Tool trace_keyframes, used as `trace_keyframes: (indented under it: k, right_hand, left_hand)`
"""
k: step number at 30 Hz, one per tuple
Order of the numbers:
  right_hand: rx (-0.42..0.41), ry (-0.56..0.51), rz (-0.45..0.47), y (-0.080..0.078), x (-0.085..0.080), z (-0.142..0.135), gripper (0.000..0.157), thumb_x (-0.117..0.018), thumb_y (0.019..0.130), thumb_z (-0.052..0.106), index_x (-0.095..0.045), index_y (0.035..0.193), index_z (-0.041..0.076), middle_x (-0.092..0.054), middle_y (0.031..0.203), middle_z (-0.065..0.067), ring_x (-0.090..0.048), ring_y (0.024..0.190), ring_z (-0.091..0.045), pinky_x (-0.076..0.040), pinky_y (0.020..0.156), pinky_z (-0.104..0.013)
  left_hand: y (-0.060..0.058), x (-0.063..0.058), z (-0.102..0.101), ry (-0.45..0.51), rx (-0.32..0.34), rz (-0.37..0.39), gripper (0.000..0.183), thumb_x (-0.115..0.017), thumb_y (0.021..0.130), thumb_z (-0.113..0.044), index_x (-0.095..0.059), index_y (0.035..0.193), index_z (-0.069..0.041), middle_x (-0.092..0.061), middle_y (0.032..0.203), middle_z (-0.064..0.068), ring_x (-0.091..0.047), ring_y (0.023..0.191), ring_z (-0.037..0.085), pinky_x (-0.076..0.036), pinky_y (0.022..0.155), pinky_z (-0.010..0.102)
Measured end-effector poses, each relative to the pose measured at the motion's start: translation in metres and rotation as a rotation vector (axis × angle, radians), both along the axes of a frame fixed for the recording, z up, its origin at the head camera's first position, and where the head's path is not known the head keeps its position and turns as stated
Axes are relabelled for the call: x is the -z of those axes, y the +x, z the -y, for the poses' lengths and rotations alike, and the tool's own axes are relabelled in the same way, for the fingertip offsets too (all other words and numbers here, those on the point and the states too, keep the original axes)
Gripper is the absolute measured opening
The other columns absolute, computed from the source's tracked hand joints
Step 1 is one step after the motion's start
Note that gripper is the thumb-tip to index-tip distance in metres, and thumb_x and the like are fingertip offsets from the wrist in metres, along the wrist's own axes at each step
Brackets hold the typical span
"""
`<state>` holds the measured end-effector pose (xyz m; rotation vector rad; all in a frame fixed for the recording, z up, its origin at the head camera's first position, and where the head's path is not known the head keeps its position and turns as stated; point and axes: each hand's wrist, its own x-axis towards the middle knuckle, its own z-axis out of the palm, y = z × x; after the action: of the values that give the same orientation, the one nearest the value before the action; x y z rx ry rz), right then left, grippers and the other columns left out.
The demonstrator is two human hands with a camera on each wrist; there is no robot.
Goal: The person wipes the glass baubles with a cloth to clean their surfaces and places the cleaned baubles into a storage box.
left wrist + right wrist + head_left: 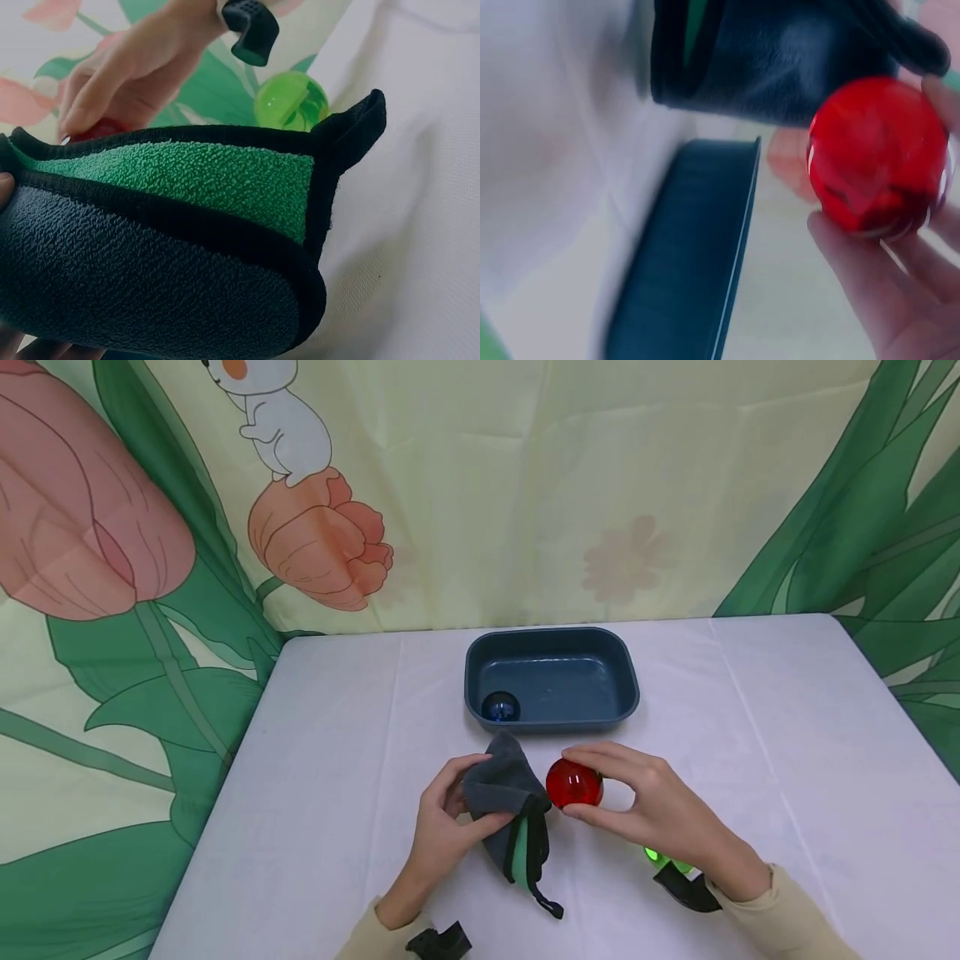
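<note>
My left hand [442, 831] grips a folded cleaning cloth [501, 789], dark grey outside and green inside, with black edging and a hanging loop. The left wrist view shows the fold gaping so that the green terry lining [180, 176] is visible. Between thumb and fingertips, my right hand [654, 797] pinches a clear red ball [574, 783] just right of the cloth. The right wrist view has the red ball [881, 157] overlapping the edge of the dark cloth [780, 67].
Behind both hands stands a dark blue rectangular tub [558, 725] with a clear dark blue ball [501, 706] at its near left. A clear green ball [292, 101] lies on the white-covered table [337, 760], mostly hidden under my right wrist in the head view.
</note>
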<state>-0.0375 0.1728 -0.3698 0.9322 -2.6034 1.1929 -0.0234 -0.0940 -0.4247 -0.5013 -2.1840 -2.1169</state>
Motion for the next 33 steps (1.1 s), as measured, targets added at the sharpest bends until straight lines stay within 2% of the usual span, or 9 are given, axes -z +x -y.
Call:
trace_keyframes:
  k: [5, 12, 19, 21, 28, 31, 33]
  right_hand:
    - [0.051, -0.049, 0.049, 0.000, -0.001, 0.009, 0.060, -0.090, 0.072, 0.017, -0.067, 0.127, 0.017, -0.067, 0.122, 0.004, -0.064, 0.105, -0.011, -0.059, 0.077, -0.026]
    - [0.051, -0.133, 0.120, -0.002, -0.001, 0.020, 0.052, -0.086, 0.078, 0.021, -0.067, 0.127, 0.016, -0.068, 0.121, 0.003, -0.066, 0.101, -0.010, -0.059, 0.078, -0.025]
    - [0.065, -0.179, 0.147, -0.003, 0.001, 0.028, 0.048, -0.084, 0.080, 0.025, -0.068, 0.125, 0.017, -0.068, 0.120, 0.004, -0.067, 0.100, -0.010, -0.059, 0.076, -0.025]
    - [0.074, -0.188, 0.156, -0.003, 0.001, 0.030, 0.047, -0.084, 0.080, 0.025, -0.069, 0.124, 0.018, -0.069, 0.120, 0.005, -0.067, 0.100, -0.009, -0.059, 0.076, -0.024]
    - [0.081, -0.213, 0.185, -0.002, 0.002, 0.039, 0.047, -0.083, 0.081, 0.025, -0.069, 0.124, 0.012, -0.070, 0.120, -0.003, -0.069, 0.100, -0.015, -0.059, 0.073, -0.023]
    - [0.108, -0.220, 0.212, -0.003, -0.001, 0.041, 0.046, -0.083, 0.080, 0.025, -0.070, 0.123, 0.011, -0.071, 0.119, -0.004, -0.070, 0.098, -0.015, -0.059, 0.072, -0.022]
    - [0.125, -0.229, 0.242, -0.003, -0.002, 0.041, 0.046, -0.084, 0.080, 0.025, -0.071, 0.122, 0.010, -0.071, 0.118, -0.004, -0.070, 0.098, -0.015, -0.059, 0.072, -0.022]
  left_hand:
    - [-0.001, 0.000, -0.003, 0.007, 0.014, -0.028, 0.058, -0.080, 0.079, 0.002, -0.058, 0.131, -0.008, -0.061, 0.127, 0.013, -0.066, 0.104, 0.018, -0.058, 0.084, 0.029]
    - [-0.002, 0.002, -0.009, 0.023, 0.030, -0.124, 0.058, -0.080, 0.078, 0.005, -0.059, 0.131, -0.005, -0.059, 0.130, 0.016, -0.065, 0.107, 0.021, -0.059, 0.082, 0.032]
    - [-0.001, -0.002, -0.017, 0.017, 0.032, -0.090, 0.060, -0.081, 0.078, 0.003, -0.060, 0.132, -0.009, -0.057, 0.134, 0.013, -0.063, 0.114, 0.021, -0.058, 0.086, 0.033]
    - [0.000, -0.002, -0.018, 0.016, 0.030, -0.100, 0.061, -0.081, 0.078, 0.003, -0.059, 0.133, -0.007, -0.056, 0.134, 0.014, -0.064, 0.113, 0.022, -0.058, 0.086, 0.033]
    - [0.003, -0.006, -0.020, 0.015, 0.014, -0.070, 0.067, -0.083, 0.074, 0.005, -0.059, 0.135, -0.011, -0.053, 0.138, 0.011, -0.061, 0.117, 0.024, -0.058, 0.086, 0.032]
    - [0.002, -0.007, -0.024, 0.016, 0.011, -0.084, 0.069, -0.083, 0.074, 0.005, -0.058, 0.136, -0.011, -0.052, 0.139, 0.011, -0.060, 0.118, 0.025, -0.058, 0.087, 0.032]
    - [0.001, -0.006, -0.027, 0.015, 0.006, -0.119, 0.068, -0.083, 0.075, 0.004, -0.057, 0.136, -0.009, -0.051, 0.139, 0.012, -0.061, 0.117, 0.025, -0.058, 0.087, 0.032]
